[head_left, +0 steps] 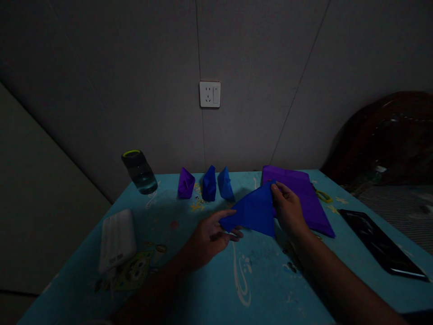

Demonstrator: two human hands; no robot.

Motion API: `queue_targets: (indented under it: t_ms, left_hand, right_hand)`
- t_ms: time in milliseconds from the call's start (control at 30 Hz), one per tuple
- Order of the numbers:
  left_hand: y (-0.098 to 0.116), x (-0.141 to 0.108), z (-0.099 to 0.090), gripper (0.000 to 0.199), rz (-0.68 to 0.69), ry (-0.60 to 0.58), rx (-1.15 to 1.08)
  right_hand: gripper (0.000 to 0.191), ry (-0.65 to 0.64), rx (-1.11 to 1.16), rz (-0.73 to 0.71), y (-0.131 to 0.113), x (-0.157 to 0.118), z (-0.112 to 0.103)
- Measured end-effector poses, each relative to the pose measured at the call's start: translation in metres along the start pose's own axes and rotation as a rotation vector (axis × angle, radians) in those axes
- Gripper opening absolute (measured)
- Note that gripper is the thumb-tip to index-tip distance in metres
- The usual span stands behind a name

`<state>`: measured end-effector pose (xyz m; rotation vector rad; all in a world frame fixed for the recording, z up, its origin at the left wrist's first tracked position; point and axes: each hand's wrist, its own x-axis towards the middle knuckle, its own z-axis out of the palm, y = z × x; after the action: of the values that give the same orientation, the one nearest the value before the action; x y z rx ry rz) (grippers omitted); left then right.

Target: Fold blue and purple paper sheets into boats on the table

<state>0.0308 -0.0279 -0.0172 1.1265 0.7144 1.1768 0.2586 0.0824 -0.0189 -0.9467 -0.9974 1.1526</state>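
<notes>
A dark blue sheet of paper, folded into a roughly triangular shape, is held up above the table between both hands. My left hand has the paper's left corner between thumb and fingers. At the upper right corner, my right hand pinches the paper. Behind them, three folded paper boats stand in a row: a purple one, a dark blue one and a lighter blue one. A stack of purple paper lies to the right, partly hidden by my right hand.
The table has a light blue patterned cover. On the left are a water bottle and a white power bank with a cable. A black tablet-like object lies at the right; yellow-green scissors handles show beside the purple paper.
</notes>
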Motion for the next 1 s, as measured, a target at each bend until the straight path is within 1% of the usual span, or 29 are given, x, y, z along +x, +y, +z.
queue_targets:
  t_ms: [67, 167, 267, 433, 567, 667, 833, 933, 1000]
  left_hand:
    - [0.001, -0.001, 0.002, 0.056, -0.001, -0.018, 0.034]
    - [0.002, -0.002, 0.003, 0.044, -0.005, 0.033, 0.122]
    - [0.003, -0.001, 0.004, 0.034, 0.036, 0.099, 0.232]
    - [0.005, -0.002, 0.005, 0.038, 0.105, 0.216, 0.372]
    - [0.002, -0.001, 0.004, 0.046, 0.121, 0.266, 0.386]
    - [-0.001, 0.002, 0.002, 0.055, 0.087, 0.3, 0.407]
    - [-0.003, 0.005, -0.001, 0.04, 0.018, 0.338, 0.497]
    - [-0.003, 0.008, -0.004, 0.038, -0.001, 0.346, 0.43]
    - [-0.005, 0.01, -0.007, 0.038, 0.023, 0.351, 0.351]
  right_hand:
    - [0.042, -0.01, -0.005, 0.004, 0.0, 0.0, 0.0]
    - [0.04, -0.031, -0.004, 0.008, -0.003, -0.003, 0.003]
    - [0.039, -0.054, -0.001, 0.02, -0.005, -0.007, 0.007]
    - [0.04, -0.082, 0.008, 0.021, -0.007, -0.009, 0.01]
    - [0.04, -0.103, 0.031, 0.015, -0.007, -0.008, 0.01]
    - [0.041, -0.104, 0.051, 0.001, -0.008, -0.007, 0.01]
    - [0.039, -0.063, 0.05, -0.049, -0.008, -0.006, 0.01]
    - [0.032, -0.044, 0.024, -0.082, -0.007, -0.006, 0.009]
    - [0.029, -0.035, 0.008, -0.103, -0.005, -0.006, 0.007]
